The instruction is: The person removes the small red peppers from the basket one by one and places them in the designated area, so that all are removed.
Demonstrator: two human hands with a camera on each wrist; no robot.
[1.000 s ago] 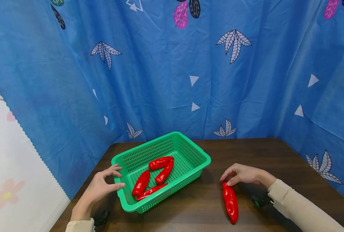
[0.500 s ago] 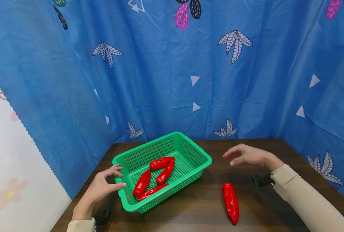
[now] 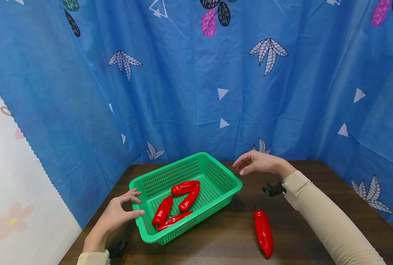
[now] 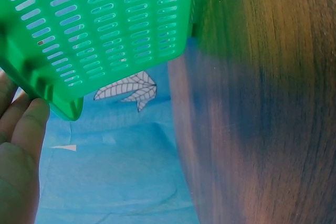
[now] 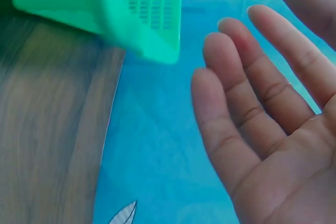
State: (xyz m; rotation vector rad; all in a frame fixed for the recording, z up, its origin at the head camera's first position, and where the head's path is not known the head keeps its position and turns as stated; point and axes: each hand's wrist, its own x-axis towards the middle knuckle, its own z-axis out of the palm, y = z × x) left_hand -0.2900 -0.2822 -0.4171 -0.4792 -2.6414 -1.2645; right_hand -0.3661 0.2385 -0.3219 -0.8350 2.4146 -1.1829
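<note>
A green plastic basket [image 3: 216,209] sits on the table, holding several red peppers [image 3: 162,210]. At its left end, my left hand [image 3: 115,213] touches the rim with fingers and thumb spread apart. The left wrist view shows straight fingers [image 4: 32,124] right at the basket's rim. My right hand [image 3: 260,162] is raised above the table beside the basket's right corner, its fingers relaxed and holding nothing. In the right wrist view the palm and slightly bent fingers [image 5: 241,72] show bare. One red pepper [image 3: 263,233] with a thin stem lies on the table, below the right hand.
The dark wooden table [image 3: 219,239] ends at a blue patterned curtain [image 3: 189,92] behind and at the right. A white flowered cloth [image 3: 14,184] hangs at the left. A small black device [image 3: 273,189] sits at the right wrist.
My right hand has left the lone pepper, risen, and moved left toward the basket's right corner. The pepper stays on the table. My left hand keeps its place at the rim.
</note>
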